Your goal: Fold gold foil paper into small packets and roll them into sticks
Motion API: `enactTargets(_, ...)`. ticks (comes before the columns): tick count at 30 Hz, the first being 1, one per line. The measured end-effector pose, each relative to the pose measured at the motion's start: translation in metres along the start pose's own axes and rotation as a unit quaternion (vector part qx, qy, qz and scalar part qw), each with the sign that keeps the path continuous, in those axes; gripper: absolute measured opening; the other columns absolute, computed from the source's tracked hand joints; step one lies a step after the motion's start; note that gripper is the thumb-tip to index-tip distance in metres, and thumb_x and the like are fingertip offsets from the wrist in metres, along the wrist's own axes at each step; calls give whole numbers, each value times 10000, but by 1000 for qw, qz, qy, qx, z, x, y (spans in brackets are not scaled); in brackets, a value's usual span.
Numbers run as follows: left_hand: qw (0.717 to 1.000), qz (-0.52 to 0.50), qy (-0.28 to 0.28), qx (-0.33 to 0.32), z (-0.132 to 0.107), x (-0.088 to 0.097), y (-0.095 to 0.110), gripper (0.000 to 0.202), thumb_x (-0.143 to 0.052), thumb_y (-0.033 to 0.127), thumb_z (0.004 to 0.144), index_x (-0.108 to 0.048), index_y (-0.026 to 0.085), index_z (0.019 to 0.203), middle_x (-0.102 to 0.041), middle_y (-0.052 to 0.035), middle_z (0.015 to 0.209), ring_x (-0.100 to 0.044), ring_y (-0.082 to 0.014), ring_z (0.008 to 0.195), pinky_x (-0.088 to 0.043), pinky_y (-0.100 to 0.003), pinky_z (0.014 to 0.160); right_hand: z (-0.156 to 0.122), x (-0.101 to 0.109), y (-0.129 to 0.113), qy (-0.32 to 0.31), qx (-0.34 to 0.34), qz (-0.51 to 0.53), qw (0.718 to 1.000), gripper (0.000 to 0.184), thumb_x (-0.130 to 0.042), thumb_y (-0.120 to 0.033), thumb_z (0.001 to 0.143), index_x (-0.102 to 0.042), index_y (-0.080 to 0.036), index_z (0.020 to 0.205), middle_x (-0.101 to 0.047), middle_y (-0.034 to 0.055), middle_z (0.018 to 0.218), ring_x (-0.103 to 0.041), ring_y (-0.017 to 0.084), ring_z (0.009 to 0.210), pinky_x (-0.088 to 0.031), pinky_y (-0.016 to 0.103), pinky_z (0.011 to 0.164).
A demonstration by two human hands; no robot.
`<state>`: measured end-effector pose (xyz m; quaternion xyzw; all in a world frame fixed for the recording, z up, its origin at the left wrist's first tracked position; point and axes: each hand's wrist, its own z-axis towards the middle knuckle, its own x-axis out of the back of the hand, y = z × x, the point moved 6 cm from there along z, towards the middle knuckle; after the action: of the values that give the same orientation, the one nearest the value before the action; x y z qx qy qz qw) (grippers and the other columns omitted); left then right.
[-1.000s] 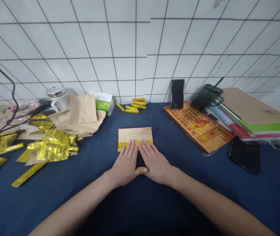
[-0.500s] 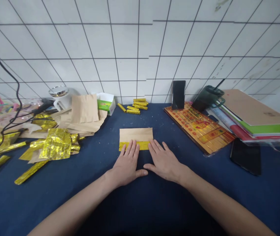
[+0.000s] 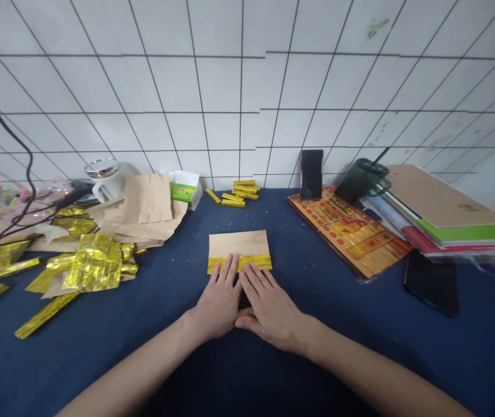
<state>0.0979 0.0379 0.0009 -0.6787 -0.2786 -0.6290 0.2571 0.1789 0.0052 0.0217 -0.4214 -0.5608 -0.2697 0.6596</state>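
The kraft paper sheet (image 3: 239, 244) lies flat on the blue cloth (image 3: 351, 353) at centre, directly in front of the person, with a gold foil strip (image 3: 256, 263) along its near edge. The left hand (image 3: 219, 301) and right hand (image 3: 268, 313) rest palm-down side by side, neither closed on anything: the grip is open and flat, fingers spread. The left fingertips (image 3: 224, 267) and right fingertips (image 3: 251, 272) lie on the strip's near side, hiding its middle and the sheet's near edge there. The right thumb (image 3: 244, 319) reaches toward the left hand; contact between them cannot be confirmed.

Left of the sheet lie crumpled gold foil (image 3: 95, 269) and loose kraft paper (image 3: 143, 208). Beyond it sit small gold bars (image 3: 238, 192). To the right are a printed board (image 3: 347, 231), an upright phone (image 3: 311, 174), a dark mug (image 3: 362, 178) and a flat phone (image 3: 431, 282). The stacked books (image 3: 447, 202) are blurred at the right edge, and their contents cannot be made out.
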Motion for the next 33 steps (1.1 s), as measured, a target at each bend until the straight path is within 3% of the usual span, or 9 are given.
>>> enactTargets(5, 1000, 10, -23, 5, 0, 4, 2, 757, -456, 505, 804, -193, 111, 1395, -95, -215, 1447, -14, -342, 1331, -131, -511, 1048, 0, -6, 7, -1, -27, 8, 1000, 857, -329, -640, 810, -256, 16, 1357, -200, 240, 1422, -165, 308, 1323, -192, 456, 1070)
enactTargets(9, 1000, -8, -18, 17, 0, 6, 0, 826, -498, 559, 759, -194, 129, 1396, -87, -209, 1451, -16, -342, 1331, -141, -518, 1046, -1, -1, 18, -10, -79, -18, 997, 874, -294, -662, 804, -308, 34, 1332, -256, 258, 1395, -205, 321, 1309, -196, 456, 1066)
enactTargets(17, 999, -37, 7, 16, 0, 4, -1, 919, -371, 704, 741, -212, 68, 1385, -134, -204, 1446, -53, -323, 1338, -137, -503, 1061, -2, 8, 31, -48, -87, -44, 994, 763, -295, -609, 837, -384, -15, 1307, -339, 228, 1369, -289, 310, 1281, -255, 470, 1031)
enactTargets(28, 999, -35, -28, -21, -2, 5, -18, 797, -305, 654, 809, -148, 150, 1406, -87, -101, 1471, -12, -298, 1345, -107, -531, 1056, 0, 12, 28, -53, -85, -72, 992, 691, -338, -564, 850, -435, -28, 1275, -374, 226, 1352, -344, 322, 1251, -288, 479, 1004)
enactTargets(33, 998, -6, -45, 51, -3, 8, -36, 795, -346, 622, 813, -172, 116, 1400, -111, -138, 1460, -52, -334, 1338, -119, -593, 1020, 0, 11, 30, -53, -87, -68, 992, 694, -376, -565, 834, -430, -35, 1279, -373, 224, 1354, -346, 323, 1250, -294, 481, 1001)
